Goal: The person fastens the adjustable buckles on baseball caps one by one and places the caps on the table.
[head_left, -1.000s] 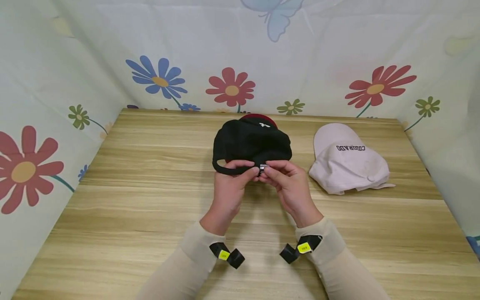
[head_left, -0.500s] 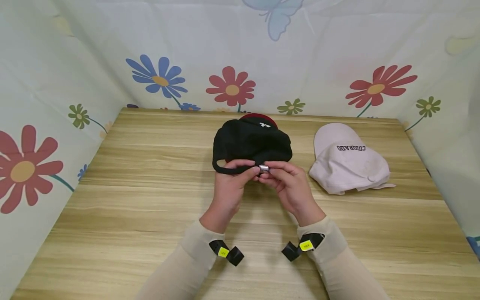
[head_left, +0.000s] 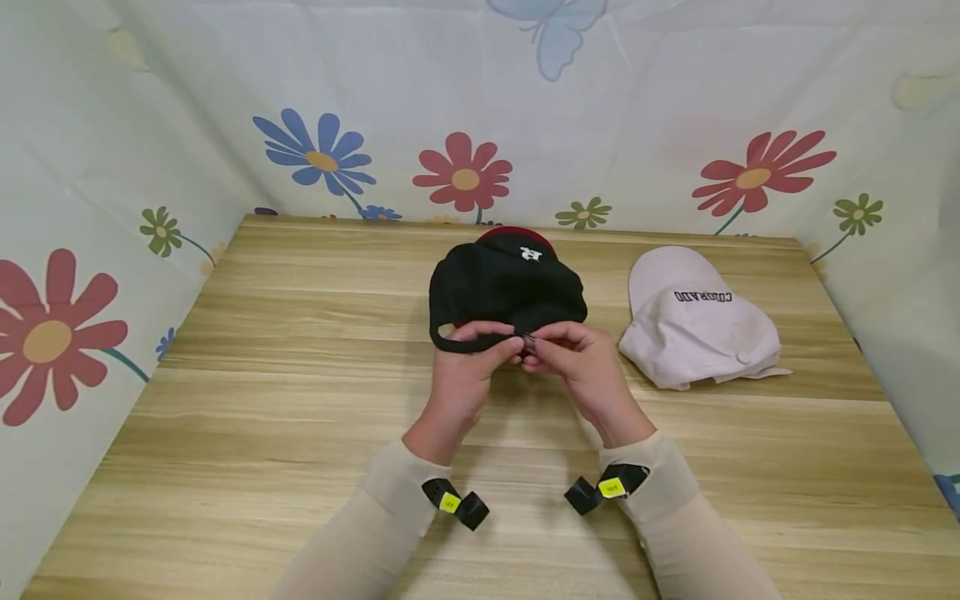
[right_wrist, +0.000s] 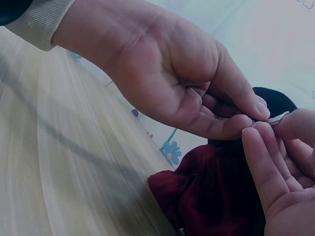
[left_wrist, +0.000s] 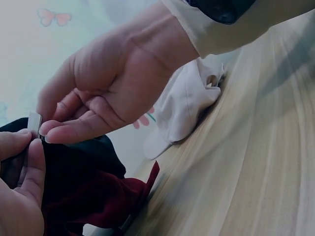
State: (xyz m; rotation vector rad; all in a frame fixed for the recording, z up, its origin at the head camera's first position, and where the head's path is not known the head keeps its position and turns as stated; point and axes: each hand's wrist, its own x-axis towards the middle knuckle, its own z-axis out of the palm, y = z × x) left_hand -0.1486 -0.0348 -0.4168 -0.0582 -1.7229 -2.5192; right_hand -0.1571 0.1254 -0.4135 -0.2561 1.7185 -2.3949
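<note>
A black baseball cap (head_left: 502, 287) with a dark red brim and a white emblem lies at the back middle of the table, its rear opening and strap towards me. With thumb and fingers my left hand (head_left: 465, 379) pinches the strap (head_left: 468, 343). My right hand (head_left: 588, 367) pinches a small metal buckle (head_left: 528, 342) at the strap's end, right beside the left fingertips. In the left wrist view the silvery buckle (left_wrist: 34, 123) shows between both hands' fingertips. Dark red fabric (right_wrist: 206, 191) of the cap hangs below the hands in the right wrist view.
To the right lies a pale pink cap (head_left: 697, 333) lettered COLORADO, its brim pointing to the back. Both caps are on a wood-grain table (head_left: 300, 400). A white flowered cloth (head_left: 375, 75) stands behind and along the sides.
The buckle has turned between the fingers and shows less of its shiny face. The black cap has tipped slightly, so more of its white emblem is visible. Both hands keep their pinch.
</note>
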